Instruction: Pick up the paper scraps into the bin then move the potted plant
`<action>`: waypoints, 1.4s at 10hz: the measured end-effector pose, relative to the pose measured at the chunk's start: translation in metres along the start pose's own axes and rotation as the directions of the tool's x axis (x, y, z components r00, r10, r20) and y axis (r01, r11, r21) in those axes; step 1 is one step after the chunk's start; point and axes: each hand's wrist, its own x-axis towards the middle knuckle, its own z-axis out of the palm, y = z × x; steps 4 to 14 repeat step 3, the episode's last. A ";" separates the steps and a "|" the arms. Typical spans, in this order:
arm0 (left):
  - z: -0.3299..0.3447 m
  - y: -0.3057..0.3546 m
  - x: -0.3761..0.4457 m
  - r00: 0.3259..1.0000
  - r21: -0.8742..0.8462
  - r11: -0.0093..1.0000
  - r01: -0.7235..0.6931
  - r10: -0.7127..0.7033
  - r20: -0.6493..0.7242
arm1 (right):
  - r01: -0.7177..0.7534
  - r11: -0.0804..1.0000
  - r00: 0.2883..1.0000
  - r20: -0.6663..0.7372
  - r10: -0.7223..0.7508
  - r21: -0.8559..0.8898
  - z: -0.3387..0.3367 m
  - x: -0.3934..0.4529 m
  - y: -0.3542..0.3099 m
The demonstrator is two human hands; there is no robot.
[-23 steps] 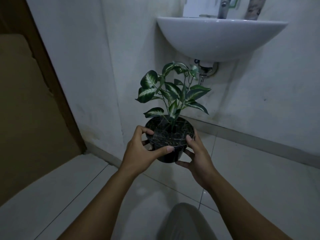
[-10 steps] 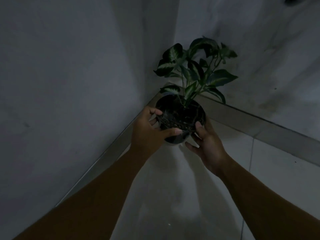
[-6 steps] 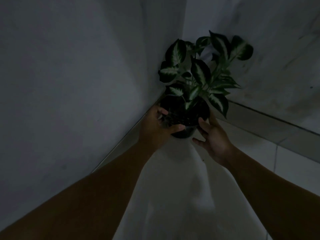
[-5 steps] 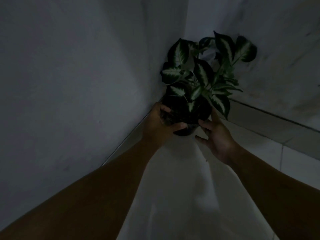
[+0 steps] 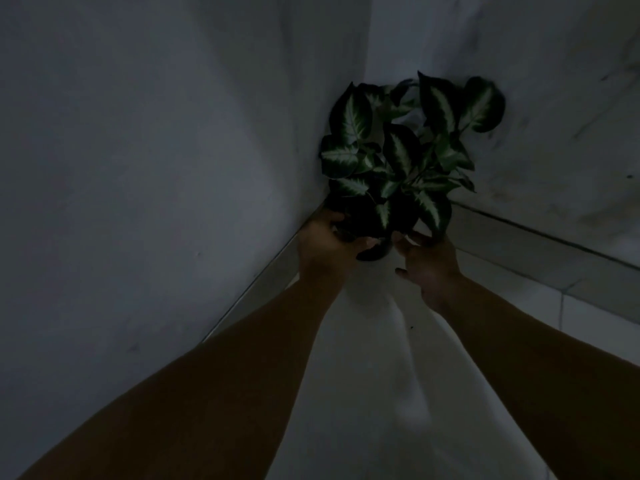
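The potted plant (image 5: 398,161), green leaves with white veins in a small black pot, sits low in the dim corner where two walls meet the floor. My left hand (image 5: 325,247) is wrapped around the pot's left side, thumb across its front. On the pot's right side, my right hand (image 5: 426,265) rests its fingers loosely spread against the pot. I cannot tell whether the pot's base touches the tiles. No paper scraps or bin are in view.
A pale wall (image 5: 138,168) stands close on the left and another wall (image 5: 554,116) on the right, each with a tiled skirting strip at its foot. White floor tiles (image 5: 374,393) stretch between my forearms. The scene is very dark.
Both hands carried the plant from under the sink down into the dark corner. In the last half second the pot sank slightly lower and the right hand's fingers eased off its side.
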 end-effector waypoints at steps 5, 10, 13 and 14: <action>-0.081 0.030 -0.075 0.990 0.103 0.984 -0.144 0.144 -0.001 | -0.258 0.949 0.918 0.260 0.299 -0.181 -0.013 -0.089 -0.047; -0.081 0.030 -0.075 0.990 0.103 0.984 -0.144 0.144 -0.001 | -0.258 0.949 0.918 0.260 0.299 -0.181 -0.013 -0.089 -0.047; -0.081 0.030 -0.075 0.990 0.103 0.984 -0.144 0.144 -0.001 | -0.258 0.949 0.918 0.260 0.299 -0.181 -0.013 -0.089 -0.047; -0.081 0.030 -0.075 0.990 0.103 0.984 -0.144 0.144 -0.001 | -0.258 0.949 0.918 0.260 0.299 -0.181 -0.013 -0.089 -0.047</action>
